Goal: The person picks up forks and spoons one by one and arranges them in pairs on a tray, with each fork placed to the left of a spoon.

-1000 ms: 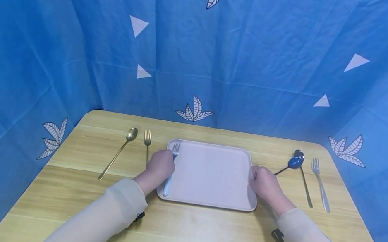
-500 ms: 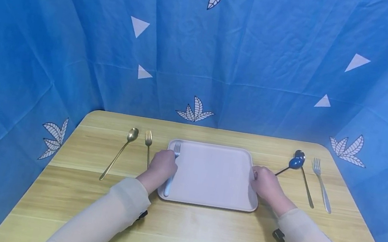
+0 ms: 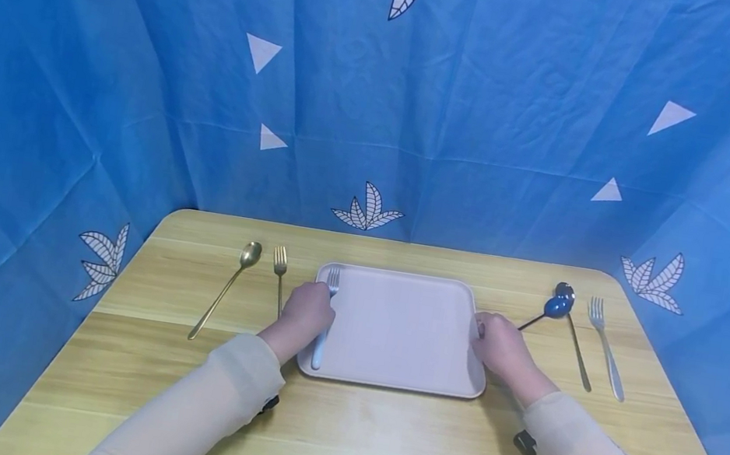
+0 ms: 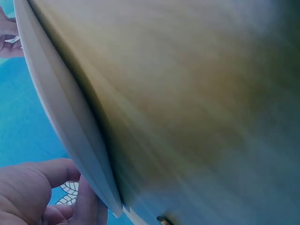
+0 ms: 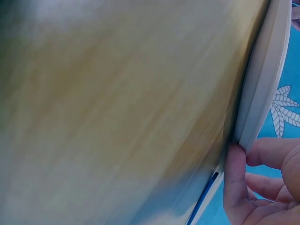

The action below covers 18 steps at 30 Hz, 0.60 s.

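Note:
A pale pinkish rectangular tray [image 3: 406, 332] lies on the wooden table in the head view. My left hand [image 3: 307, 312] pinches its left edge, and my right hand [image 3: 498, 343] pinches the right edge. The left wrist view has that hand's thumb and fingers at the tray's rim [image 4: 70, 112]; the right wrist view has the other thumb and fingers on either side of the rim [image 5: 260, 79]. Along the left side of the tray is a fork [image 3: 318, 350] with a light blue handle, its middle covered by my left hand.
Left of the tray lie a gold spoon [image 3: 228, 287] and a gold fork [image 3: 280, 266], its handle end hidden by my arm. To the right are a blue spoon [image 3: 555, 306], a dark spoon [image 3: 576, 353] crossing beneath or beside it, and a silver fork [image 3: 605, 346]. Blue curtains [image 3: 508, 123] surround the table.

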Tool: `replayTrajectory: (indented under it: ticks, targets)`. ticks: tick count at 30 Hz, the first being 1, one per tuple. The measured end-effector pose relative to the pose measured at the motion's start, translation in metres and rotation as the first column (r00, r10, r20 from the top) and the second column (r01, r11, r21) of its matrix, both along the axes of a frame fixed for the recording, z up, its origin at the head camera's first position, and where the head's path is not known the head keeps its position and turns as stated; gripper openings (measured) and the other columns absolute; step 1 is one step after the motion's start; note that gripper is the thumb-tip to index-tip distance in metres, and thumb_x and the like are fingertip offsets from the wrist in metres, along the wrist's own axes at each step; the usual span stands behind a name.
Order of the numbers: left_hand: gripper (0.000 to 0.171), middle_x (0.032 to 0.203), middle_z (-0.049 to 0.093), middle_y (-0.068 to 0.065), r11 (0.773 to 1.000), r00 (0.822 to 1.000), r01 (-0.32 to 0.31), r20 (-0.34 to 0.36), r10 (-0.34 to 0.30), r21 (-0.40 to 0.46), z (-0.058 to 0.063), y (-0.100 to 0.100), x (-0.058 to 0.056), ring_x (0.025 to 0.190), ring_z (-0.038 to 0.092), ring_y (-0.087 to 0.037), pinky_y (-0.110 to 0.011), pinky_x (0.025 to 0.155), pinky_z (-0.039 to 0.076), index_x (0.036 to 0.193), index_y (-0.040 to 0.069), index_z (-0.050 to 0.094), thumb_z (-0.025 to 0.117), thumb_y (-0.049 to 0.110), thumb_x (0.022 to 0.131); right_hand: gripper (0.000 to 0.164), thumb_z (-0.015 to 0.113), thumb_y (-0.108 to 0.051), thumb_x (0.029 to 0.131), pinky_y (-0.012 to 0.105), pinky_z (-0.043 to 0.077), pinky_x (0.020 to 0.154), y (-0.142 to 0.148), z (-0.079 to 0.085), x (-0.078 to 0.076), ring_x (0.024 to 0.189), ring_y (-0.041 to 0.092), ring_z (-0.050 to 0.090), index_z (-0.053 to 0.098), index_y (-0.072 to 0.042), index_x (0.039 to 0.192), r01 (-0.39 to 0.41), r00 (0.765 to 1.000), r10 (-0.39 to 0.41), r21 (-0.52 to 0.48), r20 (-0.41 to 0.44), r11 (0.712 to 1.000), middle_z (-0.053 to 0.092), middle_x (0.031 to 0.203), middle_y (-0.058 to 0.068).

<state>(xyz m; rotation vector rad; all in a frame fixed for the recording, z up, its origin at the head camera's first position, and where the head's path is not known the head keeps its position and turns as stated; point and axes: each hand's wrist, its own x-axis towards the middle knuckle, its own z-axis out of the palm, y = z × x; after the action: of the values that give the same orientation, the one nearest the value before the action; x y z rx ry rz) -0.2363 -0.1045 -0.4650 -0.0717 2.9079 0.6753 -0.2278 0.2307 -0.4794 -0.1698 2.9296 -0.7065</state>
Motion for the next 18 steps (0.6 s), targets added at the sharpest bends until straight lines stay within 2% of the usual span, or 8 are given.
replayTrajectory:
  ticks: [9,18]
  targets:
    - [0.018,0.069,0.059,-0.011,1.0,1.0,0.01,0.024,-0.01,0.026,-0.0007,0.0,-0.0014,0.056,0.061,-0.019,-0.026,0.045,0.05,0.103,-0.008,0.065,0.058,0.002,0.089,0.033,0.063,0.004,0.082,0.038,0.052,0.066,0.0016,-0.0025,-0.0004,0.071,0.023,0.057,0.066,0.008,0.115,-0.013,0.999,0.014,0.019,-0.044,1.0,0.063,0.076,0.008]
    - [0.019,0.07,0.059,-0.011,0.999,1.0,0.006,0.03,-0.007,0.033,-0.0011,-0.0005,-0.0031,0.057,0.061,-0.019,-0.026,0.045,0.049,0.104,-0.008,0.065,0.058,0.002,0.089,0.033,0.064,0.004,0.082,0.038,0.053,0.066,0.0019,-0.0032,-0.0013,0.07,0.023,0.057,0.065,0.008,0.115,-0.003,1.0,0.003,0.011,-0.027,1.0,0.063,0.076,0.008]
